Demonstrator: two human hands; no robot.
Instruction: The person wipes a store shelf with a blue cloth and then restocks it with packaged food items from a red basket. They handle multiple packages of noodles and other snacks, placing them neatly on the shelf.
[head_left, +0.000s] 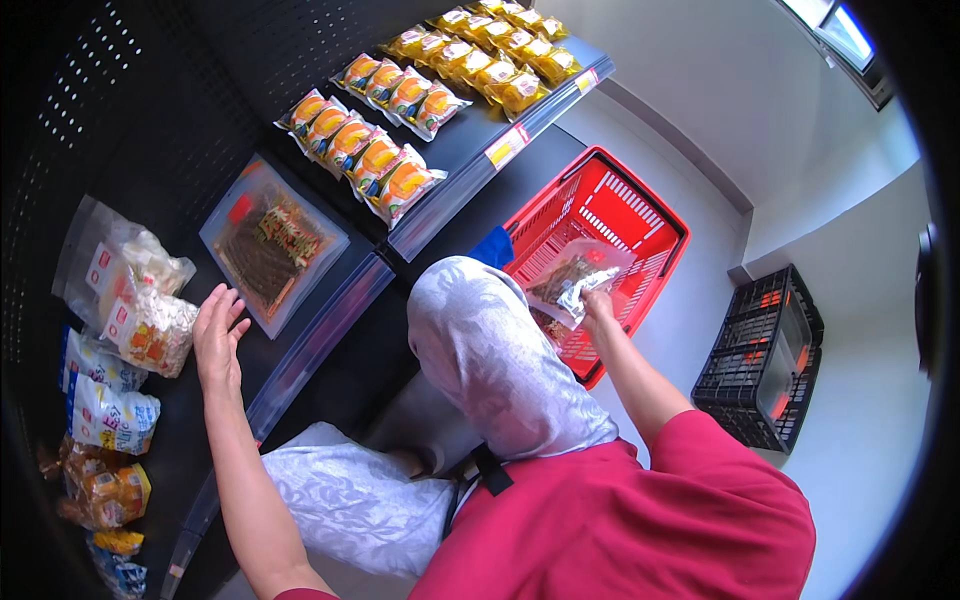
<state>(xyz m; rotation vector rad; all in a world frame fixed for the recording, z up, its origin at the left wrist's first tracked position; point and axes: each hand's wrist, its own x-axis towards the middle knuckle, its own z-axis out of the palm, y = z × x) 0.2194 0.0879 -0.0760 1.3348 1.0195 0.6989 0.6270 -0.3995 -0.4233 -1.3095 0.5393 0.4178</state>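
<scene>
My right hand (598, 307) reaches into a red plastic shopping basket (667, 217) and grips the lower edge of a clear plastic food pouch (574, 274) with dark contents. Another pouch (551, 326) lies below it, partly hidden. My left hand (220, 334) is over the black shelf, fingers apart and holding nothing. Just left of it lies a clear bag of pale pieces (154, 330), with a second clear bag (112, 251) behind. Above and right of my left hand, a flat stack of clear pouches with dark contents (274, 244) lies on the shelf.
Rows of orange-and-white snack packs (375, 161) and yellow packs (480, 60) fill the shelf's far part. Blue-and-white bags (112, 412) and brown food packs (109, 487) sit at left. A clear price rail (322, 341) edges the shelf. Black crates (757, 360) stand by the wall.
</scene>
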